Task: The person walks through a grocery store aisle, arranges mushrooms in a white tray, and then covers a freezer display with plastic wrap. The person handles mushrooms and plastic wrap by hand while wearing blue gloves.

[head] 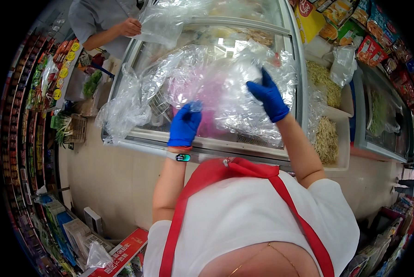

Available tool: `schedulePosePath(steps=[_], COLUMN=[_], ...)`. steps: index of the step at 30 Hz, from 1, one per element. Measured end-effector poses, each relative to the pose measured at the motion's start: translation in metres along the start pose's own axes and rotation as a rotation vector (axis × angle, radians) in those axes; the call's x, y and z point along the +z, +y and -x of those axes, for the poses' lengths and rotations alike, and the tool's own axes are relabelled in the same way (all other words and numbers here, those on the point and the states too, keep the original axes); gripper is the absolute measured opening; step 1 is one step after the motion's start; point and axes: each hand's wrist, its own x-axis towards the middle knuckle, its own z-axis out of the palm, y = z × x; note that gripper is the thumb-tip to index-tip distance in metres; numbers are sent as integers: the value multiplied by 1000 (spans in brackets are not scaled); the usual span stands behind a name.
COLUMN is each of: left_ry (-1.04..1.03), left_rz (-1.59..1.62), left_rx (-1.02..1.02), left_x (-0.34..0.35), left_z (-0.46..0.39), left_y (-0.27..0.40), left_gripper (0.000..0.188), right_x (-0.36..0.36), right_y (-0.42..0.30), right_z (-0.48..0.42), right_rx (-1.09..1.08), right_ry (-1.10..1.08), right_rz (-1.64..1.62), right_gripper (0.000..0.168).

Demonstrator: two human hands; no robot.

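Observation:
Both hands wear blue gloves over a glass-topped display freezer [207, 142]. My left hand [184, 125] has its fingers closed on the edge of a clear plastic bag [224, 83], which is blurred. My right hand [270, 95] is at the bag's right side with thumb and fingers apart. Pink plastic [182, 86] shows through the clear film between the hands. More crumpled clear plastic [124, 107] hangs over the freezer's left corner. A wire basket [159, 105] lies partly hidden under the film.
Across the freezer at upper left, a person's hand [130, 27] holds another clear bag [163, 27]. White bins of bean sprouts [326, 138] stand at the right. Shelves of packaged goods [20, 114] line the left, near a wicker basket [78, 128] by green onions. A red-fronted box [124, 252] lies low left.

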Motion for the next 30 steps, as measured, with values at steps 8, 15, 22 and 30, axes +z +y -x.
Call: schedulePosePath(steps=[8, 15, 22, 30], left_ry=[9, 118, 156, -23], left_rz=[-374, -664, -765, -1618], left_rx=[-52, -191, -223, 798], left_x=[40, 13, -5, 31], left_z=[5, -20, -16, 27], left_y=[-74, -88, -81, -68], left_gripper=[20, 21, 21, 48], right_x=[-69, -133, -141, -111], right_y=[-36, 61, 96, 40], right_z=[58, 83, 87, 101], right_rx=[46, 232, 272, 109], right_ry=[129, 357, 417, 607], right_rz=[304, 436, 705, 1006], right_gripper=[69, 85, 94, 84])
